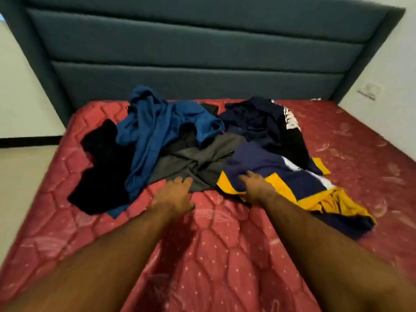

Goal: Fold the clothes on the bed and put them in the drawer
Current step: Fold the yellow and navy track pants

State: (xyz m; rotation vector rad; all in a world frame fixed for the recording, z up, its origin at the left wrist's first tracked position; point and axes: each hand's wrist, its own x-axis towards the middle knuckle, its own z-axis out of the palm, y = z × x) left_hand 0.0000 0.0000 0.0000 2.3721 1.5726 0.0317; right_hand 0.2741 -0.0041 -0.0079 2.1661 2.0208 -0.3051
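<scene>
A heap of unfolded clothes lies across the red mattress (pixel 216 244). From the left there is a black garment (pixel 101 167), a blue shirt (pixel 153 131), a grey garment (pixel 198 158), a dark navy garment (pixel 252 120) and a navy and yellow garment (pixel 292 183). My left hand (pixel 174 194) reaches forward with straight fingers, its tips at the near edge of the grey garment. My right hand (pixel 254 183) lies flat on the near left corner of the navy and yellow garment. Neither hand holds anything. No drawer is in view.
A tall padded grey-blue headboard (pixel 202 52) stands behind the clothes. White walls flank the bed, with a switch plate (pixel 369 91) on the right wall. Pale floor (pixel 22 176) shows to the left of the mattress.
</scene>
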